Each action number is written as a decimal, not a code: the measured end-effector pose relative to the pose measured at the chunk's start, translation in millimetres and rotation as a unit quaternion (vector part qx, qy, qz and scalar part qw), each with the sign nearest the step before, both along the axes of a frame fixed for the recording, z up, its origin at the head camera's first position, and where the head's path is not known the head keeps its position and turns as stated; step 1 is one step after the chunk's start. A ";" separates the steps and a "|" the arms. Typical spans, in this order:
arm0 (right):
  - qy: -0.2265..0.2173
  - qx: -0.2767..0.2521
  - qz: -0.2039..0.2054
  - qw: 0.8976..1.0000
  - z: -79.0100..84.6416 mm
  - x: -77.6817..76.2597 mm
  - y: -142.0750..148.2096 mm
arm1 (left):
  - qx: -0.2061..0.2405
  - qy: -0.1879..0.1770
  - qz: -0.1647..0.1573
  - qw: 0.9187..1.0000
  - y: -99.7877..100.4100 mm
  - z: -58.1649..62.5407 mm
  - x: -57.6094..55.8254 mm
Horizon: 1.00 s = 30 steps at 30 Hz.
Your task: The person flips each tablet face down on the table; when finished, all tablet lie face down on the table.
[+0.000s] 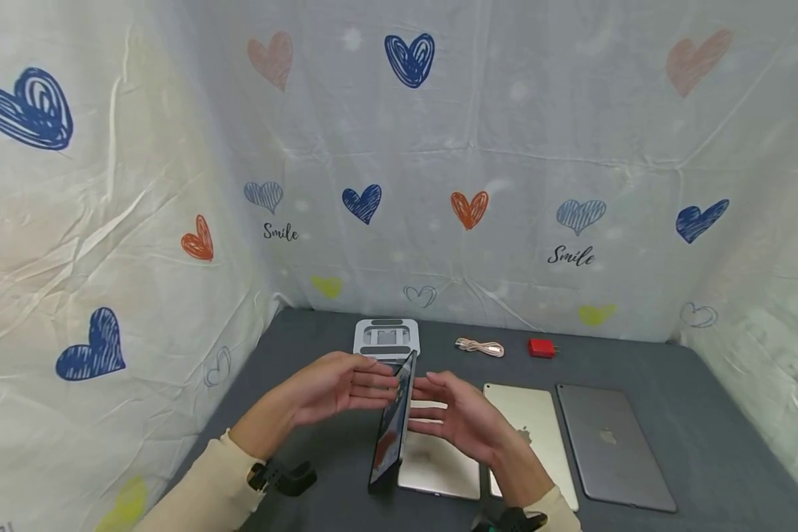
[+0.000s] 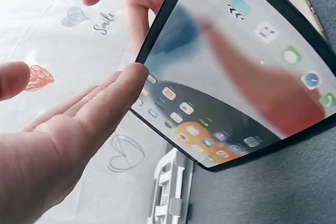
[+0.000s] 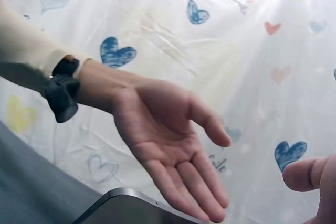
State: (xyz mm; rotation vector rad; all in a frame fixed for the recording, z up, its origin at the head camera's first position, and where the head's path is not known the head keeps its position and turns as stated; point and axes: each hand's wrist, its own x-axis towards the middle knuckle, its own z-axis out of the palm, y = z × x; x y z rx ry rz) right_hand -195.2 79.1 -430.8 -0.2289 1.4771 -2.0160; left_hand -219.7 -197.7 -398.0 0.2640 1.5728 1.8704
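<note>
A tablet (image 1: pixel 392 436) with a lit home screen stands tilted up on its edge between my two hands. On its screen side is my left hand (image 1: pixel 339 388), fingers straight, their tips at the tablet's upper edge in the left wrist view. My right hand (image 1: pixel 468 421) is on the back side, its fingers extended toward the tablet and loosely spread; whether they touch it is hard to tell. In the right wrist view the left palm (image 3: pixel 163 135) faces the camera, and only a rounded corner of the tablet (image 3: pixel 126 208) shows.
A silver tablet (image 1: pixel 439 469) lies face down beneath the right hand. To its right lie a pale gold tablet (image 1: pixel 541 436) and a dark grey one (image 1: pixel 615 443). Behind are a white stand (image 1: pixel 387 327), a coiled cable (image 1: pixel 482 347) and a red charger (image 1: pixel 541 348).
</note>
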 end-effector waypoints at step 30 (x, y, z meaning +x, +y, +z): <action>-0.030 0.013 0.015 0.999 -40.7 -1.4 -46.4 | -0.085 -0.035 0.100 0.991 -68.4 0.1 5.2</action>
